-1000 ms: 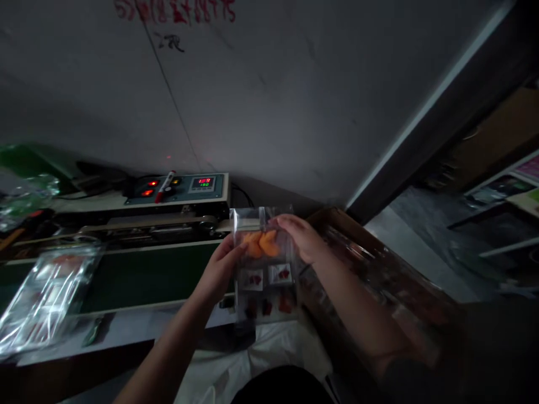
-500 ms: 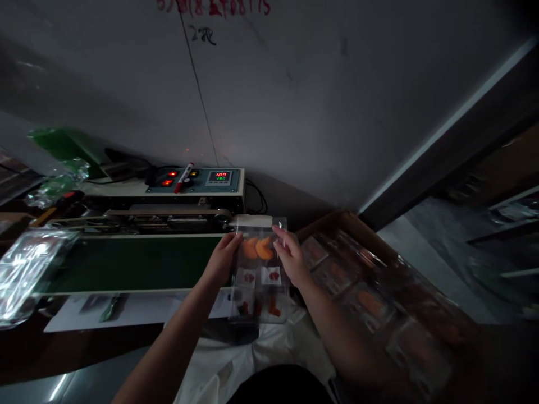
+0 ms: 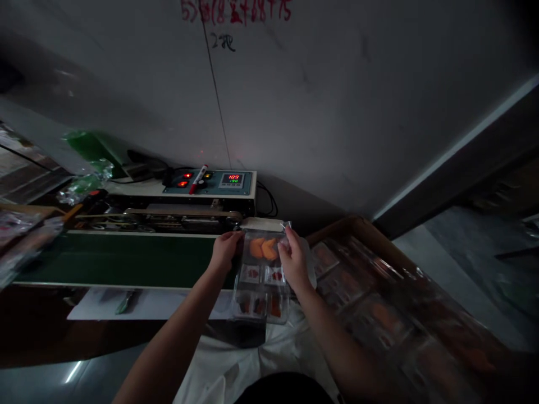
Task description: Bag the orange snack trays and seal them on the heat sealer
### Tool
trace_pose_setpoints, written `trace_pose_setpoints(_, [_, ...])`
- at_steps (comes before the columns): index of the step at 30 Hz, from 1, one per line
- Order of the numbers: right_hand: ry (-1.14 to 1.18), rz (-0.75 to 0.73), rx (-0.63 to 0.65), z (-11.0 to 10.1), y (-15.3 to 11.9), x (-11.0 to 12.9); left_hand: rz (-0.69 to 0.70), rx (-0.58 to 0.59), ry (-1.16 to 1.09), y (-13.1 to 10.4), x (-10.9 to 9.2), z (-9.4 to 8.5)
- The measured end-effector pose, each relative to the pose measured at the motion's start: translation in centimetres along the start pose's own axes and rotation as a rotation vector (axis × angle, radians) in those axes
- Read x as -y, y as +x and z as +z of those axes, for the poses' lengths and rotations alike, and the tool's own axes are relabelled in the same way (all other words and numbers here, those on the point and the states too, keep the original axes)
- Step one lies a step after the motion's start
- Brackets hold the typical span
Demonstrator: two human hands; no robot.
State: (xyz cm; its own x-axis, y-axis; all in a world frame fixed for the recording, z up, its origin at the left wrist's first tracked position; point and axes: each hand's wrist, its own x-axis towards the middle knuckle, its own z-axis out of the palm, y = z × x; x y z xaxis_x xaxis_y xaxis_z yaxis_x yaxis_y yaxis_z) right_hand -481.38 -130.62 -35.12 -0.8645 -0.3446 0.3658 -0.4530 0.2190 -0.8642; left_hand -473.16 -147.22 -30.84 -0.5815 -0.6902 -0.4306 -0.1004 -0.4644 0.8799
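A clear plastic bag [image 3: 257, 289] hangs between my hands at the right end of the band sealer [image 3: 185, 216]. Through the film I see orange pieces at the top, small white packets with red print in the middle, and dark and orange items below. My left hand [image 3: 224, 252] is closed on the bag's upper left edge, beside the sealer's green conveyor belt [image 3: 138, 261]. At the upper right corner, the fingers and thumb of my right hand [image 3: 293, 259] pinch the film. The bag's top edge lies close to the sealer's inlet.
A cardboard box [image 3: 357, 230] of similar filled bags stands to my right. Another filled bag [image 3: 31, 247], blurred, is at the belt's left end. A red marker [image 3: 199, 179] lies on the control panel [image 3: 231, 185]. White paper [image 3: 164, 306] lies below the belt.
The view has shifted, so the sealer appears further right. Relative to the sealer, the held bag has moved slightly left, and the bag at the belt's far end has also travelled left.
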Motion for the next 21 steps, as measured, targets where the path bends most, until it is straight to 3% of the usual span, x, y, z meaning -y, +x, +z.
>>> trace_pose_setpoints(5, [-0.036,-0.004,-0.062,1.5,-0.1,0.3,-0.004,-0.027,-0.010,0.5,-0.2,-0.5])
trace_pose_setpoints(14, [0.062,0.028,-0.026,5.0,-0.4,2.0,0.019,-0.125,0.008,1.0,-1.2,-3.2])
trace_pose_setpoints(19, [0.081,0.066,-0.057,7.9,-0.7,4.3,0.029,-0.186,0.047,1.4,-2.6,-5.0])
trace_pose_setpoints(21, [0.053,0.067,-0.038,9.0,-1.0,5.6,0.028,-0.258,0.182,1.1,-3.4,-6.3])
